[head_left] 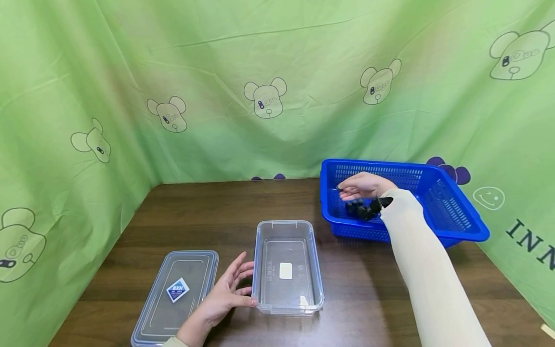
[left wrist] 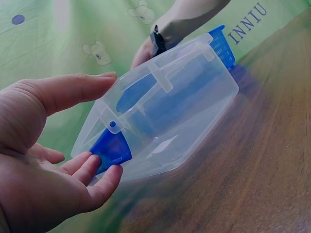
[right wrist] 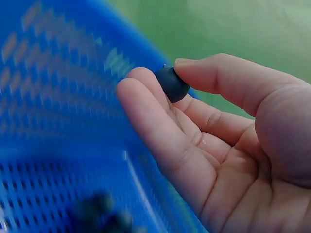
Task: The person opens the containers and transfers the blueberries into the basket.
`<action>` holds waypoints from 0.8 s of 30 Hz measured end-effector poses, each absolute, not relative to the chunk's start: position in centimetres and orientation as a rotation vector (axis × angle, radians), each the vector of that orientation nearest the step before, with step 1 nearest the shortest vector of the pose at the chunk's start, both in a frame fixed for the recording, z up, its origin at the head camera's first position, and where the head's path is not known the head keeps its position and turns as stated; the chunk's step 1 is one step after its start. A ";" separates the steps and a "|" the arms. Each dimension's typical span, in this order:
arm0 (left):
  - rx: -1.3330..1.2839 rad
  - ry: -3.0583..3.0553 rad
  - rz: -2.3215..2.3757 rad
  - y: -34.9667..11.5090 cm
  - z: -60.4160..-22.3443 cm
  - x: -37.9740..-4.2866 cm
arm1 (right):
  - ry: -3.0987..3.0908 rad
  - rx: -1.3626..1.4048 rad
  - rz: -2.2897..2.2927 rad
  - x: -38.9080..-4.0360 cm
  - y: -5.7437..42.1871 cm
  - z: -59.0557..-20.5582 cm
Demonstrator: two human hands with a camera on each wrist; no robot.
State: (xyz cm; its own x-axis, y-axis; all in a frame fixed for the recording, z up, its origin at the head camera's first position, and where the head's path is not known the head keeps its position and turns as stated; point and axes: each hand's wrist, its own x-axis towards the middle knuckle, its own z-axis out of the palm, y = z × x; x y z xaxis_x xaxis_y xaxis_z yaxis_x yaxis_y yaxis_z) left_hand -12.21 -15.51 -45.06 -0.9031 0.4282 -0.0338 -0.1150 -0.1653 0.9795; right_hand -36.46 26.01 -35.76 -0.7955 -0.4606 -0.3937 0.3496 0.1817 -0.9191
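Note:
My right hand is over the left part of a blue basket. Thumb and fingertips pinch one small dark grape, round with a tiny stem bit on top. Below it, several more dark grapes lie on the basket floor, blurred in the right wrist view. My left hand rests at the near left side of a see-through plastic box. Its fingers are spread and loosely bent along the box wall, the thumb at the near corner. Inside the box a white label shows on the bottom.
A see-through lid with a blue and white sticker lies on the brown wooden table, left of my left hand. A green curtain with bear-head prints hangs behind and at both sides.

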 end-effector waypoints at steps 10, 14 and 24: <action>0.352 1.749 2.127 -15.4 -45.0 -12.1 | 1.818 0.085 -1.693 -36.4 29.6 -37.7; 0.353 1.748 2.129 -15.5 -45.0 -12.0 | 1.844 0.114 -1.662 -36.4 30.1 -37.9; 0.362 1.744 2.129 -15.6 -45.0 -12.0 | 1.957 0.234 -1.520 -35.6 29.7 -37.8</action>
